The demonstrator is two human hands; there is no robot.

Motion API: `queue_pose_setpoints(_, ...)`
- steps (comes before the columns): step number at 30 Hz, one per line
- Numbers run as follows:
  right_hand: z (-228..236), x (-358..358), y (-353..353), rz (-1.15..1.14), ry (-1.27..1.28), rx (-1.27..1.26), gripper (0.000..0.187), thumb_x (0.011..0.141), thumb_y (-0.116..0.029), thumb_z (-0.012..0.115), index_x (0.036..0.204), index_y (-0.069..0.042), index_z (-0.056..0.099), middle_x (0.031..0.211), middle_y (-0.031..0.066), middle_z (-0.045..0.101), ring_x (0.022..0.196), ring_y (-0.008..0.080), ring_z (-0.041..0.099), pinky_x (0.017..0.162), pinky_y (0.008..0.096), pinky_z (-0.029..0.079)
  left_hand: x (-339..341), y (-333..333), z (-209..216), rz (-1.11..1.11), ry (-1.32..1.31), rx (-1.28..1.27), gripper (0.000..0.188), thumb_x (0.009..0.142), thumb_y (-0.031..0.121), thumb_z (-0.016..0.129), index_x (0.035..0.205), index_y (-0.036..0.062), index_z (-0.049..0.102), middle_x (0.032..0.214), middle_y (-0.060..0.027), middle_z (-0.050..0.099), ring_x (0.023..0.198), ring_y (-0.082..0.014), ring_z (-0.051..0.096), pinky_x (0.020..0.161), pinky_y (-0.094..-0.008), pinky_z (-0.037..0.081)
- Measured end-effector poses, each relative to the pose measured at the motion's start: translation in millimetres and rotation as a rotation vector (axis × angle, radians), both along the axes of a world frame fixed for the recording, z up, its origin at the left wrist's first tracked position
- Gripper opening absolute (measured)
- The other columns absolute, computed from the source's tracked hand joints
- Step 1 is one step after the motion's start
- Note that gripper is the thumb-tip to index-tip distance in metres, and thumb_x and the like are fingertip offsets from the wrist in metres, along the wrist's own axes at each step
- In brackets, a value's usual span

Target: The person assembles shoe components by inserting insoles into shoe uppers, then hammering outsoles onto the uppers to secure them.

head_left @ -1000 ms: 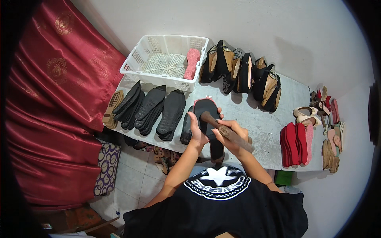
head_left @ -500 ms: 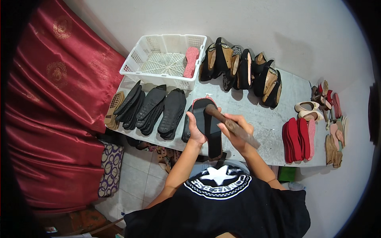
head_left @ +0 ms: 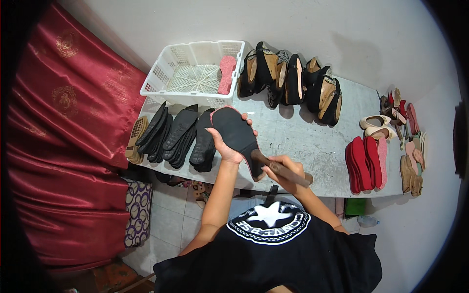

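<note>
My left hand (head_left: 227, 149) is closed round a shoe sole (head_left: 235, 128), thumb on one side and fingertips along the other edge. The sole's black face is up, and a pink-red rim shows at its toe end. In my right hand (head_left: 291, 177) is a hammer (head_left: 279, 170) with a thick brown wooden handle. Its head meets the narrow heel part of the sole; whether it presses or only hovers I cannot tell. Just left of the sole lies a stack of black soles (head_left: 202, 146), partly hidden by my left hand.
A white plastic basket (head_left: 168, 93) with a pink sole (head_left: 226, 74) stands at the back left. Black shoes (head_left: 294, 80) line the wall side of the grey table (head_left: 317, 151). Red soles (head_left: 359, 163), pale flats (head_left: 378, 128) and tan pieces (head_left: 406, 172) lie right. A red curtain (head_left: 68, 146) hangs left.
The sole has shifted left and tilted, its toe end now up-left. The hammer has moved from the toe area down to the heel part. The whole view has shifted slightly.
</note>
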State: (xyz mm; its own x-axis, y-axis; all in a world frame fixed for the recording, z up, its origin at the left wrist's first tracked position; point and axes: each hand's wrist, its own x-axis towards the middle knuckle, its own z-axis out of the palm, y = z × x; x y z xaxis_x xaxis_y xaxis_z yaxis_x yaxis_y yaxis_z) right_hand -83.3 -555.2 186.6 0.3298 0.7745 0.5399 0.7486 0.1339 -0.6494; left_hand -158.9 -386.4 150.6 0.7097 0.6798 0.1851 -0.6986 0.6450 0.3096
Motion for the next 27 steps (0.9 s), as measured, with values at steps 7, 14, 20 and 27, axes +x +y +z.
queue_pose_setpoints(7,-12.1,-2.3,-21.4,0.024,0.151,0.025,0.029,0.068,-0.017,0.075,0.090,-0.006,0.059,0.065,0.0064,0.063,0.052,0.0151,0.062,0.046,0.0237,0.047,1.5,-0.5,6.5,0.033,-0.134,-0.086,0.069,0.071,0.070,0.046,0.118,0.0199,0.045,0.102,-0.0070,0.049,0.096,-0.0222,0.048,0.079,-0.0435,0.041)
queue_pose_setpoints(14,-69.4,16.5,-22.6,-0.068,0.229,-0.213,0.026,0.074,-0.027,0.070,0.089,-0.008,0.059,0.064,0.0074,0.062,0.053,0.0194,0.061,0.048,0.0279,0.047,16.2,-1.8,-89.1,0.442,0.663,-0.175,0.062,0.081,0.065,0.037,0.126,0.0232,0.035,0.104,-0.0031,0.049,0.097,-0.0158,0.047,0.078,-0.0359,0.041)
queue_pose_setpoints(20,-102.5,29.7,-33.5,-0.072,0.133,-0.390,0.029,0.076,-0.033,0.067,0.089,-0.009,0.057,0.064,0.0066,0.062,0.058,0.0229,0.063,0.052,0.0302,0.049,16.5,-13.8,-165.8,0.816,1.077,0.208,0.066,0.091,0.044,0.036,0.139,0.0086,0.008,0.137,-0.0170,0.020,0.126,-0.0283,0.025,0.100,-0.0414,0.025)
queue_pose_setpoints(27,-97.2,25.1,-36.8,0.084,0.237,-0.467,0.032,0.075,-0.037,0.066,0.091,-0.011,0.057,0.064,0.0062,0.062,0.056,0.0248,0.062,0.050,0.0301,0.048,35.7,-17.7,-142.1,0.962,1.325,0.257,0.069,0.090,0.043,0.041,0.138,0.0069,0.008,0.139,-0.0254,0.010,0.126,-0.0368,0.023,0.100,-0.0415,0.024)
